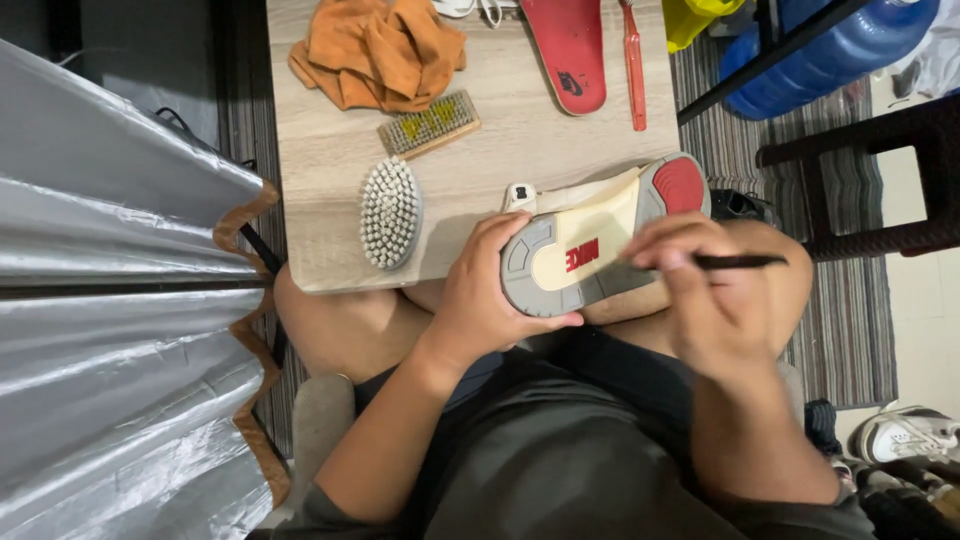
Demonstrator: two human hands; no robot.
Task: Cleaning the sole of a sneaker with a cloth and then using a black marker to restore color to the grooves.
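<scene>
Sneaker (590, 245) lies sole up, cream and grey with red toe; my left hand (490, 300) grips its heel at 9 o'clock, my right hand (700, 290) pinches a thin black tool (745, 262).

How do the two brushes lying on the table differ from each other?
The oval brush has pale, whitish bristles in round tufts; the rectangular brush has yellowish bristles in a wooden block. The oval brush lies nearer the table's front edge and the left hand; the rectangular brush lies farther back, just below the orange cloth. The oval one looks larger. Both lie bristles up, untouched by either hand.
</scene>
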